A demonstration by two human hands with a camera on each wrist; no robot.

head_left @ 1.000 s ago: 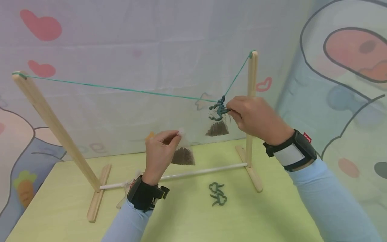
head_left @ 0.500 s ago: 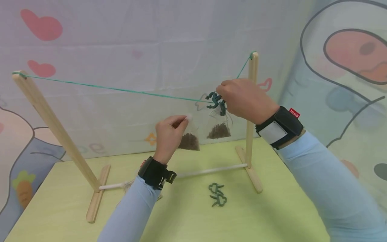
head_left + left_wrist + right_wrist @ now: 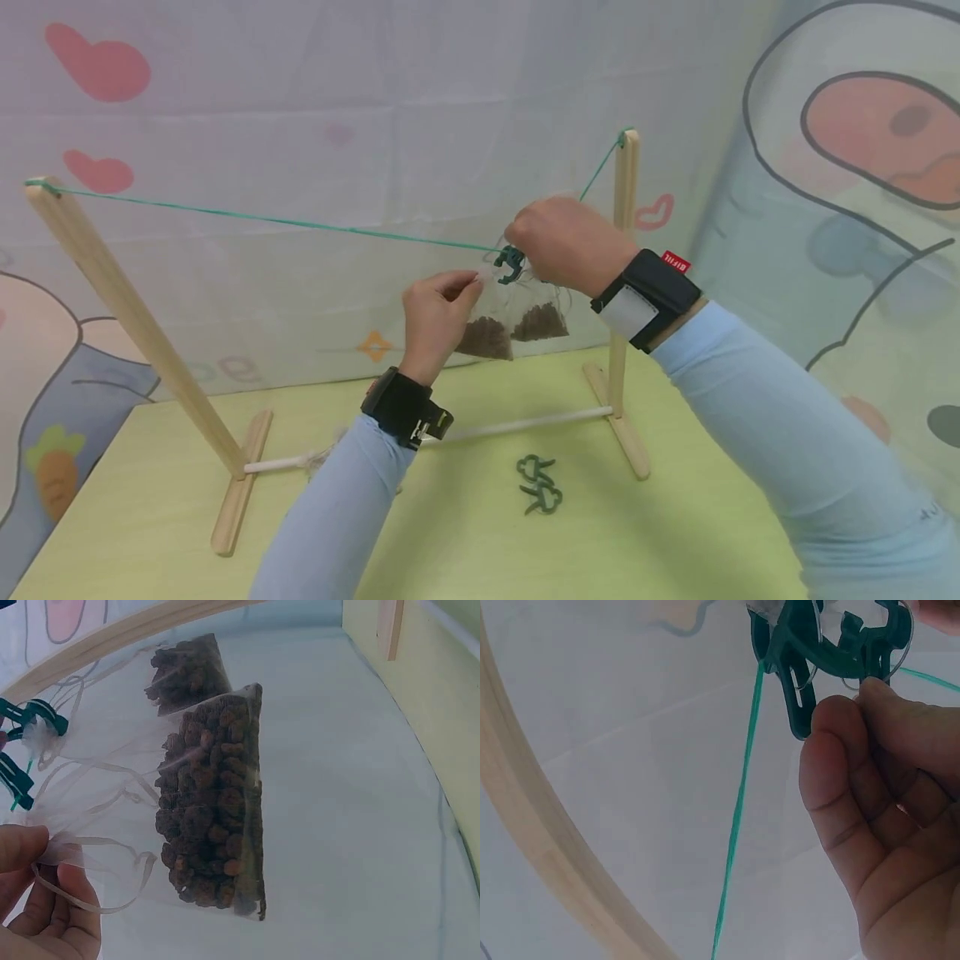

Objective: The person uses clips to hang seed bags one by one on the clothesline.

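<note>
My left hand (image 3: 437, 321) pinches the gathered neck of a mesh drawstring bag (image 3: 206, 802) of dark brown dried pieces, its loose cords hanging beside the fingers. Up at the green string (image 3: 300, 223), my right hand (image 3: 566, 242) pinches the handle of a green spring clip (image 3: 877, 637). Right beside that clip, another green clip (image 3: 784, 645) grips white mesh on the string. Behind the held bag hangs a second mesh bag (image 3: 542, 323) with similar brown contents. The neck of the held bag is close below the pinched clip in the head view.
The string runs between two wooden posts (image 3: 624, 267), sagging at the clips. A white rod (image 3: 525, 422) joins the post feet. Several loose green clips (image 3: 540, 483) lie on the yellow-green table (image 3: 660, 533). Another mesh bag lies partly hidden behind my left forearm.
My left hand has raised the bag and moved it right, towards the clips. My right hand has shifted up and left, turning the clip and drawing the string's low point leftward.
</note>
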